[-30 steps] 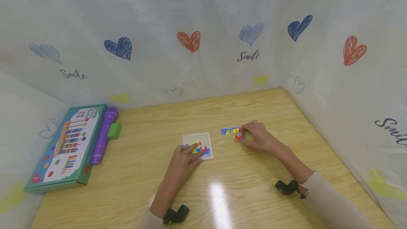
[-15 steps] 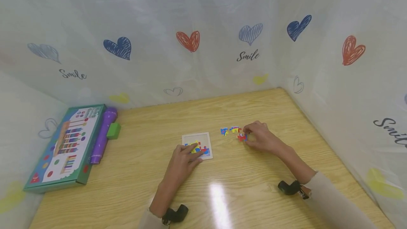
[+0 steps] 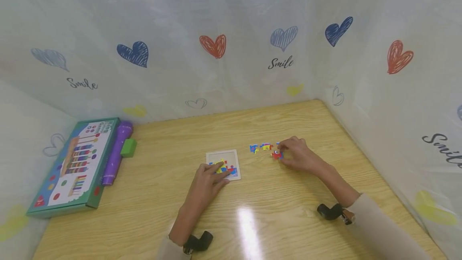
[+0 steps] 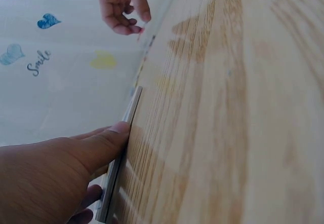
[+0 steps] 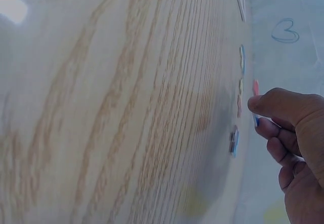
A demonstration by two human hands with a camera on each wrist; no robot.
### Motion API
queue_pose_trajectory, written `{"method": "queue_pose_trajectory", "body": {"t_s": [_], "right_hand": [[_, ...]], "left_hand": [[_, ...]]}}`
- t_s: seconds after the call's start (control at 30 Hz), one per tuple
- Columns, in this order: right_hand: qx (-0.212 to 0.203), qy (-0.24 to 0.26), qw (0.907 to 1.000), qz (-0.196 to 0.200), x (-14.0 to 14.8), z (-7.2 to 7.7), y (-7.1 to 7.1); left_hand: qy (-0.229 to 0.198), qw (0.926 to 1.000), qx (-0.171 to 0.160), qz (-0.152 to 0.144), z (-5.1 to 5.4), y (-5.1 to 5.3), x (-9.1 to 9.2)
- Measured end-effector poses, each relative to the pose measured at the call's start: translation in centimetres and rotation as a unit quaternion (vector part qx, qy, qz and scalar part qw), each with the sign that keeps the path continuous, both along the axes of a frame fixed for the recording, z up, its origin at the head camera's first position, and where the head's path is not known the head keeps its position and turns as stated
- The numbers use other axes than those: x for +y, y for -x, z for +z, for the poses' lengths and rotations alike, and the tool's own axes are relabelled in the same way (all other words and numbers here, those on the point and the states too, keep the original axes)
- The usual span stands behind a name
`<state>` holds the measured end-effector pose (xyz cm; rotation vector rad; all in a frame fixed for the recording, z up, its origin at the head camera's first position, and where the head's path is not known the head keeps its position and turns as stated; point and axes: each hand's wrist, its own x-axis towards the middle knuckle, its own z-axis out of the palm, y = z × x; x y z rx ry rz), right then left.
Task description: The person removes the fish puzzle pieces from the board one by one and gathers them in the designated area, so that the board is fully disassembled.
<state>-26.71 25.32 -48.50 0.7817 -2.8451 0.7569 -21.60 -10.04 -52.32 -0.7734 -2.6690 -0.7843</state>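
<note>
My left hand [image 3: 203,181] rests over the near part of a small square puzzle tray [image 3: 237,164], its fingers extended onto blue, yellow and red pieces inside. In the left wrist view, the thumb touches the tray's edge [image 4: 119,158]. To the right, my right hand [image 3: 298,155] pinches a red and blue puzzle piece [image 3: 276,155] with an eye printed on it. The right wrist view shows this piece [image 5: 255,88] between thumb and fingertip, apart from the table. Loose nearby are a blue piece [image 3: 254,148], a yellow one [image 3: 266,147] and another piece [image 5: 234,140] partly hidden by the hand.
A boxed ring game [image 3: 77,163] lies at the table's left. Beside it are a purple microphone-shaped toy [image 3: 117,153] and a green block [image 3: 128,148]. A pale curtain [image 3: 173,79] printed with hearts borders the wooden table [image 3: 162,212].
My right hand has shifted slightly right with the red piece, drawing away from the yellow piece and showing more of both. My left hand stays on the tray.
</note>
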Motion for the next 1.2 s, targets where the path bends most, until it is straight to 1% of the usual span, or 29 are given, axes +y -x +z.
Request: {"method": "queue_pose_trajectory", "body": {"t_s": [0.2,0.4,0.77,0.97,1.2], "right_hand": [[-0.006,-0.003,1.0,-0.004,0.4,0.2,0.0],[-0.008,-0.001,1.0,-0.005,0.7,0.1,0.0],[-0.006,-0.004,0.9999,-0.014,1.2,-0.6,0.2],[-0.009,-0.009,0.9998,-0.012,1.3,-0.7,0.3],[0.005,-0.012,0.9999,-0.006,1.5,-1.1,0.5]], "left_hand": [[-0.003,1.0,0.0,-0.001,0.0,0.0,0.1],[-0.003,1.0,-0.004,0.001,-0.1,0.0,0.0],[-0.008,0.9999,-0.014,0.0,-0.1,0.0,0.0],[-0.005,1.0,-0.007,0.0,0.0,-0.1,0.0],[-0.006,1.0,0.001,-0.006,-0.1,0.0,-0.1]]}}
